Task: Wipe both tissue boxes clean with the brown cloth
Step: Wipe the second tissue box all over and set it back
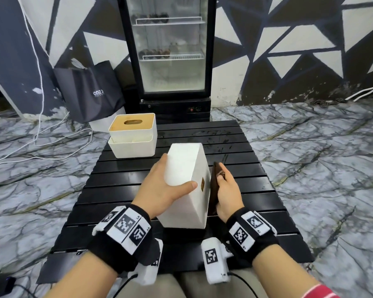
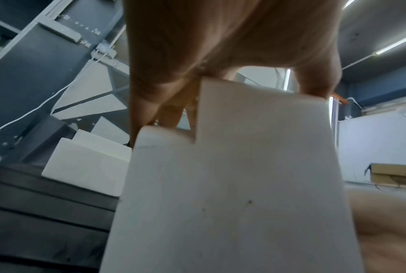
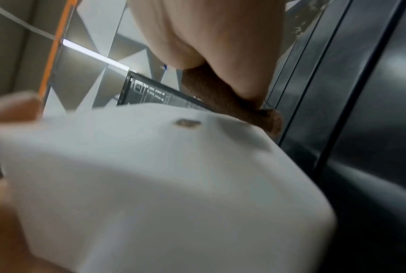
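Observation:
A plain white tissue box [image 1: 186,186] stands tilted on its edge in the middle of the black slatted table [image 1: 256,186]. My left hand [image 1: 162,186] grips its left side, thumb across the near face. My right hand [image 1: 226,190] holds the brown cloth [image 1: 214,186] flat against the box's right side. In the right wrist view the cloth [image 3: 223,99] lies between my fingers [image 3: 239,73] and the box [image 3: 150,175]. In the left wrist view my fingers straddle the box [image 2: 244,166]. A second tissue box [image 1: 132,136] with a wooden lid stands at the table's far left.
A glass-door fridge [image 1: 170,57] stands behind the table, with a black bag [image 1: 91,91] leaning to its left. White cables [image 1: 39,130] trail over the marble floor on the left. Bare slats lie to the right of my hands.

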Tool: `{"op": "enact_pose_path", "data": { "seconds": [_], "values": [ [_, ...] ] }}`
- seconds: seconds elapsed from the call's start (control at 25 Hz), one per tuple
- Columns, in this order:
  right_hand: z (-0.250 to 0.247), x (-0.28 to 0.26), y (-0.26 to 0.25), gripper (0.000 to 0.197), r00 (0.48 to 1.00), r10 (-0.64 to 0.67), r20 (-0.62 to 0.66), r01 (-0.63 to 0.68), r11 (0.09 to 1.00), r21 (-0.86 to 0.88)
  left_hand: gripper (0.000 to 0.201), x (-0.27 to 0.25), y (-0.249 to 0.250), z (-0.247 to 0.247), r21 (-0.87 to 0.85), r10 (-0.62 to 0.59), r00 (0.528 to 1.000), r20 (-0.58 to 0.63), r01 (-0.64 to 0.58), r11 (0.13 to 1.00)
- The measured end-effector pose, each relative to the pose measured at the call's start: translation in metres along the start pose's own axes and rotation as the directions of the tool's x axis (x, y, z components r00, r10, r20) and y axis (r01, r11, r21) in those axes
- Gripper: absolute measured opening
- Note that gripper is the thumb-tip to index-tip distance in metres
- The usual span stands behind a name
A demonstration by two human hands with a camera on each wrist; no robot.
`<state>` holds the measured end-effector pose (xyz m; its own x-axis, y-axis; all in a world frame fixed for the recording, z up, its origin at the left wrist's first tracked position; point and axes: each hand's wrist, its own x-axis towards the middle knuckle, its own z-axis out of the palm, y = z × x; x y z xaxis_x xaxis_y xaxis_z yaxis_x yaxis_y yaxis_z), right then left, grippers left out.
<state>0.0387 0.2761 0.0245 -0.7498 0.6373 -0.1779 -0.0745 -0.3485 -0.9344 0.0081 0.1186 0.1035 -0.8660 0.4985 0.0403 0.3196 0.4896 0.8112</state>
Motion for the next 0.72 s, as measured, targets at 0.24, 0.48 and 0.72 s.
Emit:
{"op": "enact_pose_path", "data": {
  "seconds": [0.24,0.48,0.72],
  "values": [
    [-0.017,-0.026,-0.061,0.04,0.938,-0.278,0.206,0.302,0.949,-0.096,0.109,-0.005,0.007,0.006,0.221,0.046,0.992,0.114,-0.071,0.973],
    [0.011,-0.051,-0.061,0.044,0.643,-0.364,0.674,0.749,0.484,-0.453,0.123,-0.021,-0.004,0.011,0.123,0.067,0.998,0.018,-0.069,0.99],
    [0.013,-0.047,-0.052,0.039,0.496,-0.305,0.813,0.863,0.278,-0.422,0.061,-0.026,-0.003,0.014,-0.02,0.095,0.994,-0.052,-0.096,0.995]
  ]
}}
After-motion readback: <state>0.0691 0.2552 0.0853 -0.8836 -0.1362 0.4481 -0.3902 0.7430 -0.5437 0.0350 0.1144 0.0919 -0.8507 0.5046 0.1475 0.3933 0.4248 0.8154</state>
